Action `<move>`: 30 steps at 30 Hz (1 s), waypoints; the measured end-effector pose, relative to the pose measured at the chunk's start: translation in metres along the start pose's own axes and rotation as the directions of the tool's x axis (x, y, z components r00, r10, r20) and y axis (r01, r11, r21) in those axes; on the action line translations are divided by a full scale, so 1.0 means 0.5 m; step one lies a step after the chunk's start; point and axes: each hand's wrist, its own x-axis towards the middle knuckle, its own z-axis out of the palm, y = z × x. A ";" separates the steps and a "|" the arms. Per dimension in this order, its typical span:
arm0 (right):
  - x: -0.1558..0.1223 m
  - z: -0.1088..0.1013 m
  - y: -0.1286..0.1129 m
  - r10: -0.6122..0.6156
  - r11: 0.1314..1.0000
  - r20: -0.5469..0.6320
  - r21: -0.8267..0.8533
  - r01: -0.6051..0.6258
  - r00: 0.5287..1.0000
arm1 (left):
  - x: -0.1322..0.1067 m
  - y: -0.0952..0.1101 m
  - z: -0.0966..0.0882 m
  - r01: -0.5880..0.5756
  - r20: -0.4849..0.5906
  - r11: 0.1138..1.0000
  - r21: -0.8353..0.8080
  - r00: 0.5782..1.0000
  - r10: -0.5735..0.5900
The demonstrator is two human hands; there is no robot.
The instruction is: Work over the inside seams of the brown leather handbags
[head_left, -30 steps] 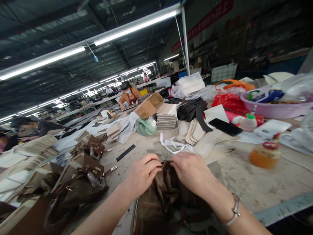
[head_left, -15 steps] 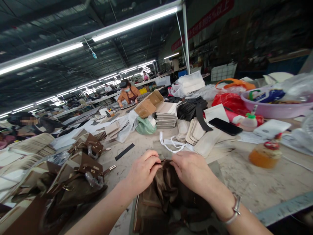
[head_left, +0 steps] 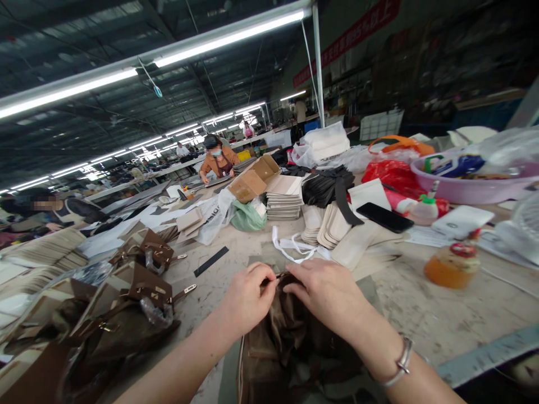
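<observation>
A dark brown handbag point(head_left: 290, 342) with a satiny, creased lining stands right in front of me on the worktable. My left hand point(head_left: 252, 292) pinches its far rim between thumb and fingers. Just to the right, my right hand point(head_left: 322, 289) lies over the same rim, its fingers curled over the edge and the thumb on the inner side. The fingertips of my right hand are partly hidden by the hand itself. The bag's lower part falls in shadow between my forearms. A silver bracelet point(head_left: 400, 362) circles my right wrist.
Several brown handbags point(head_left: 135, 303) lie at the left. A black strip point(head_left: 211, 261), white cord point(head_left: 295, 247), stacked pale panels point(head_left: 284, 197), a phone point(head_left: 385, 217) and a jar of amber liquid point(head_left: 452, 268) lie beyond my hands. A co-worker point(head_left: 218, 159) leans over the table farther back.
My right thumb has come away a little from the rim and the right fingers have shifted slightly left. My left hand keeps its pinch. The whole view has shifted a little.
</observation>
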 end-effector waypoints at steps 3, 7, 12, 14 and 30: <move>0.006 0.001 -0.006 -0.014 0.999 0.000 -0.033 0.014 1.000 | 0.000 0.000 -0.002 0.005 0.026 1.000 0.004 1.000 -0.005; 0.010 0.006 -0.004 -0.030 0.998 0.003 -0.053 0.030 1.000 | -0.010 -0.011 -0.006 0.094 0.061 0.984 -0.150 0.994 -0.086; 0.010 0.013 0.004 -0.035 0.998 -0.015 -0.045 0.034 0.999 | -0.021 -0.024 -0.015 0.193 0.090 0.980 0.045 0.976 -0.196; 0.010 0.014 0.008 -0.030 0.998 -0.013 -0.046 0.029 0.999 | -0.021 -0.023 -0.018 0.161 0.116 0.979 0.124 0.978 -0.175; 0.018 0.018 0.037 -0.020 1.000 0.013 0.008 0.020 1.000 | -0.010 -0.024 -0.013 -0.019 0.176 0.996 0.089 0.984 0.003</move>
